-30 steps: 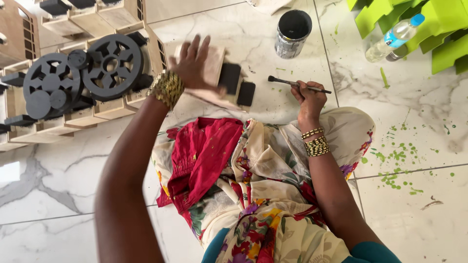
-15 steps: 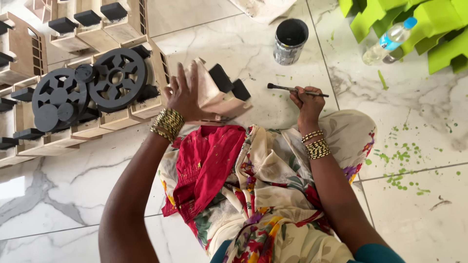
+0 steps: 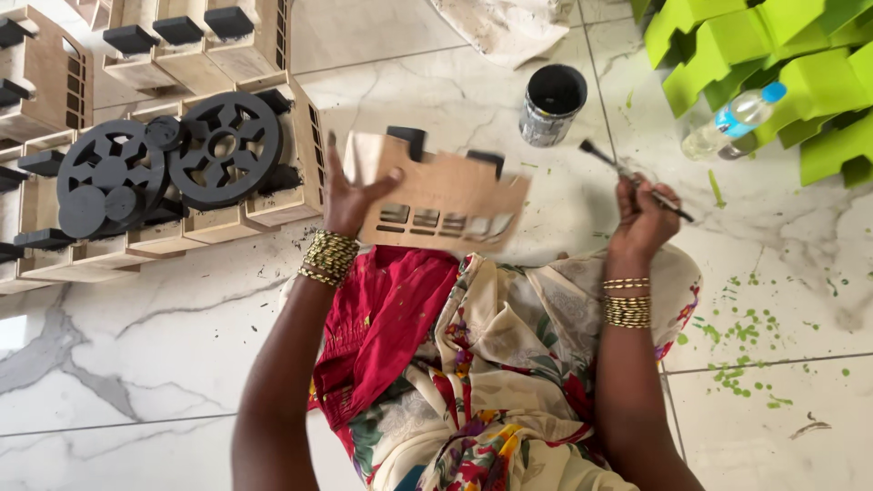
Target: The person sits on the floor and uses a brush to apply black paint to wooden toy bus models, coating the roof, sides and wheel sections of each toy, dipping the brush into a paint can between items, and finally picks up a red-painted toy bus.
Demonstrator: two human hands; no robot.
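Note:
My left hand [image 3: 350, 195] grips a flat light-brown wooden cut-out piece [image 3: 441, 200] by its left edge and holds it up above my lap. The piece has small window slots and black-painted tabs along its top. My right hand [image 3: 641, 218] is closed around a thin paintbrush [image 3: 632, 177] with a dark tip that points up and left. A small can of black paint [image 3: 552, 105] stands on the floor between the two hands, farther away from me. Both wrists carry gold bangles.
Unpainted wooden pieces with black tops and black wheels [image 3: 164, 168] are stacked at the left. Green painted blocks [image 3: 773, 64] and a plastic water bottle [image 3: 732, 123] lie at the upper right. A stained cloth [image 3: 505, 27] lies at the top. Green paint specks [image 3: 741, 332] dot the marble floor.
My left hand has lifted the wooden piece off the floor and turned its flat side toward me. My right hand with the brush has risen slightly.

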